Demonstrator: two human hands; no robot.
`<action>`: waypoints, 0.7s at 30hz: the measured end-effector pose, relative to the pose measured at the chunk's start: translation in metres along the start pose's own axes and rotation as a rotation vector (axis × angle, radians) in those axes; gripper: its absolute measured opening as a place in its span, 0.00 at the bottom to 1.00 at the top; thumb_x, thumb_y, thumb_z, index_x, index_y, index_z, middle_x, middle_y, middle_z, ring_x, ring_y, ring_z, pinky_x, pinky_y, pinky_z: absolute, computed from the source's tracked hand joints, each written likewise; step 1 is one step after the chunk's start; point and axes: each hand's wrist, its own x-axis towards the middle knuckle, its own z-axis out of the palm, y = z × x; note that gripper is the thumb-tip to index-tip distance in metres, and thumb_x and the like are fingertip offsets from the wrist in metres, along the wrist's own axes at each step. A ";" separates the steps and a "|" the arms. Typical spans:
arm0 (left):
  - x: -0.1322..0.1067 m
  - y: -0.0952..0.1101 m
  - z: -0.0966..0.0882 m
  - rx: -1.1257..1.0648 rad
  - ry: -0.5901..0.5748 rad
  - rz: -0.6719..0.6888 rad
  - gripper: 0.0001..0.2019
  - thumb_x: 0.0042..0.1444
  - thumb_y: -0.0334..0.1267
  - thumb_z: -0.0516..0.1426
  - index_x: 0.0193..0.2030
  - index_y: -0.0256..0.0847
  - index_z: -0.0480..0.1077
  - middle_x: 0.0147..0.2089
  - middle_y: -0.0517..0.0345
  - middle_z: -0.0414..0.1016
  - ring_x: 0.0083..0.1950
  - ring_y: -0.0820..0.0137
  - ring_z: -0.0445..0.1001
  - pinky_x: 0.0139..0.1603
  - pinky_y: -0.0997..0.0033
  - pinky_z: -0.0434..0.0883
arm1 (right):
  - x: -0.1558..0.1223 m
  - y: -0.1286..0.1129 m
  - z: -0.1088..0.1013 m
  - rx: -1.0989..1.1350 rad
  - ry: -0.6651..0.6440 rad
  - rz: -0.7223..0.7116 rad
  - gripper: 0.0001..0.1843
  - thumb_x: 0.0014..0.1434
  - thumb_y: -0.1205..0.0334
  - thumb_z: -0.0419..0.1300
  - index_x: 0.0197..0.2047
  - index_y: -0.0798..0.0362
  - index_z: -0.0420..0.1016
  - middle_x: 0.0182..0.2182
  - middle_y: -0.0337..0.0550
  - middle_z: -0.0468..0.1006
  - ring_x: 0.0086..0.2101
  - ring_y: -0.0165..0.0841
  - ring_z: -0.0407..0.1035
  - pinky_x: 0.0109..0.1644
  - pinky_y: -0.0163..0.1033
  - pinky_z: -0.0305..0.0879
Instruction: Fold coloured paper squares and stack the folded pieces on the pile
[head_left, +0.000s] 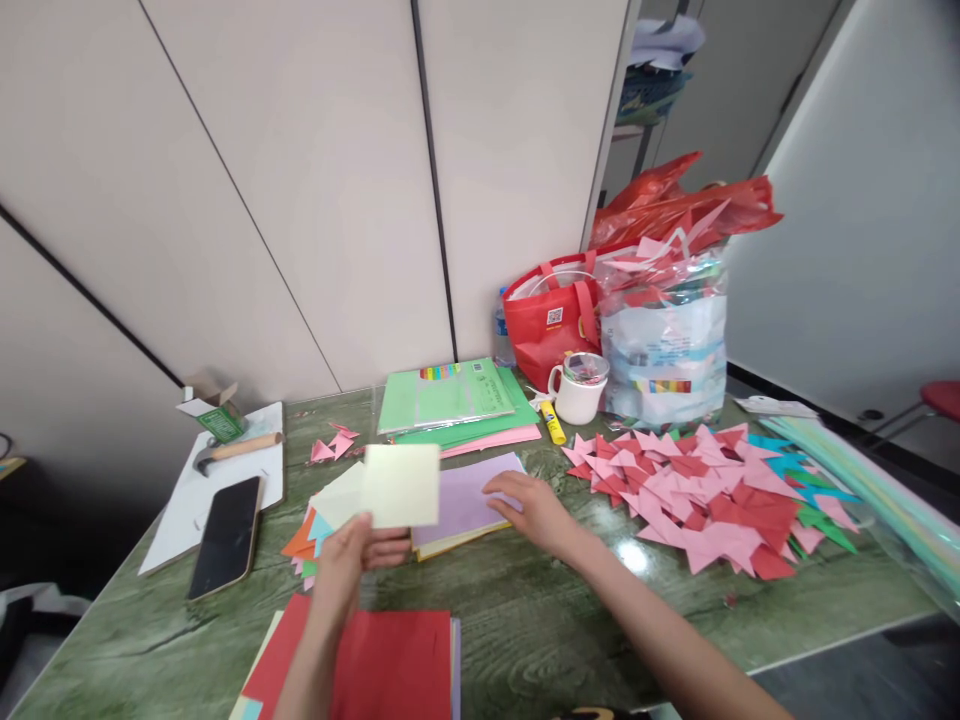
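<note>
Pale-yellow paper square (401,486): held up at the left edge of the purple sheet (461,503). Left hand (346,560) pinches its near-left corner between thumb and fingers. Right hand (538,512) is at the purple sheet's right end, fingers parted, loosely bent; contact cannot be told. Red paper (401,660) lies nearer than the purple sheet, green packet (446,402) beyond, folded stars (697,480) right, phone (226,538) well left.

The head camera looks forward and down from above and behind the left hand (346,555) and right hand (538,512), at close range, taking in the table (525,620) around them and the wall (352,200) beyond.
</note>
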 end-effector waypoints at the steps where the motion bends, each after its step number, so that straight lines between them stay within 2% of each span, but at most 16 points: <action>1: 0.005 0.000 -0.009 -0.086 0.066 -0.009 0.12 0.52 0.40 0.52 0.28 0.31 0.68 0.30 0.43 0.78 0.31 0.60 0.77 0.32 0.64 0.73 | -0.002 0.002 0.007 -0.051 -0.031 -0.021 0.11 0.55 0.63 0.54 0.42 0.53 0.71 0.40 0.47 0.75 0.42 0.35 0.68 0.45 0.41 0.64; 4: 0.014 -0.005 -0.027 -0.234 0.257 -0.012 0.10 0.55 0.31 0.48 0.28 0.31 0.66 0.26 0.44 0.78 0.30 0.61 0.77 0.33 0.64 0.74 | -0.006 0.002 0.026 -0.186 -0.105 -0.037 0.21 0.51 0.63 0.59 0.49 0.54 0.66 0.48 0.51 0.69 0.52 0.40 0.58 0.55 0.49 0.56; 6: 0.016 -0.010 -0.033 -0.282 0.286 -0.070 0.10 0.56 0.30 0.46 0.30 0.30 0.66 0.26 0.42 0.77 0.30 0.61 0.77 0.33 0.64 0.74 | -0.008 -0.001 0.035 -0.237 -0.160 -0.028 0.24 0.49 0.62 0.61 0.51 0.55 0.65 0.50 0.54 0.67 0.54 0.42 0.56 0.56 0.51 0.54; 10: 0.011 -0.015 -0.033 -0.296 0.281 -0.149 0.12 0.57 0.36 0.49 0.33 0.26 0.66 0.29 0.38 0.77 0.32 0.61 0.77 0.33 0.67 0.74 | -0.010 -0.003 0.044 -0.258 -0.206 -0.018 0.24 0.49 0.63 0.61 0.51 0.55 0.65 0.50 0.54 0.67 0.52 0.42 0.60 0.55 0.50 0.57; 12: 0.005 -0.014 -0.028 -0.250 0.254 -0.183 0.13 0.55 0.39 0.50 0.32 0.28 0.67 0.29 0.39 0.77 0.30 0.62 0.77 0.30 0.68 0.74 | -0.010 -0.002 0.045 -0.262 -0.198 -0.029 0.22 0.50 0.63 0.60 0.50 0.55 0.66 0.49 0.53 0.69 0.50 0.42 0.62 0.53 0.49 0.60; 14: 0.000 -0.013 -0.021 -0.180 0.176 -0.218 0.14 0.53 0.42 0.53 0.31 0.29 0.68 0.29 0.41 0.77 0.27 0.64 0.77 0.26 0.70 0.74 | -0.011 0.000 0.045 -0.274 -0.194 -0.060 0.19 0.50 0.63 0.60 0.47 0.54 0.69 0.48 0.51 0.70 0.49 0.42 0.63 0.52 0.48 0.61; 18: -0.008 -0.016 -0.001 -0.110 0.037 -0.226 0.16 0.51 0.46 0.54 0.27 0.32 0.68 0.22 0.46 0.76 0.21 0.68 0.74 0.20 0.74 0.71 | -0.011 0.001 0.046 -0.317 -0.196 -0.124 0.09 0.55 0.64 0.55 0.40 0.53 0.72 0.45 0.48 0.73 0.48 0.40 0.64 0.50 0.45 0.62; 21: -0.009 -0.022 0.012 -0.098 -0.037 -0.229 0.16 0.50 0.46 0.54 0.27 0.32 0.68 0.21 0.48 0.76 0.21 0.68 0.74 0.20 0.74 0.70 | -0.012 -0.002 0.046 -0.349 -0.163 -0.091 0.09 0.58 0.69 0.51 0.40 0.54 0.70 0.41 0.49 0.75 0.44 0.36 0.68 0.45 0.40 0.65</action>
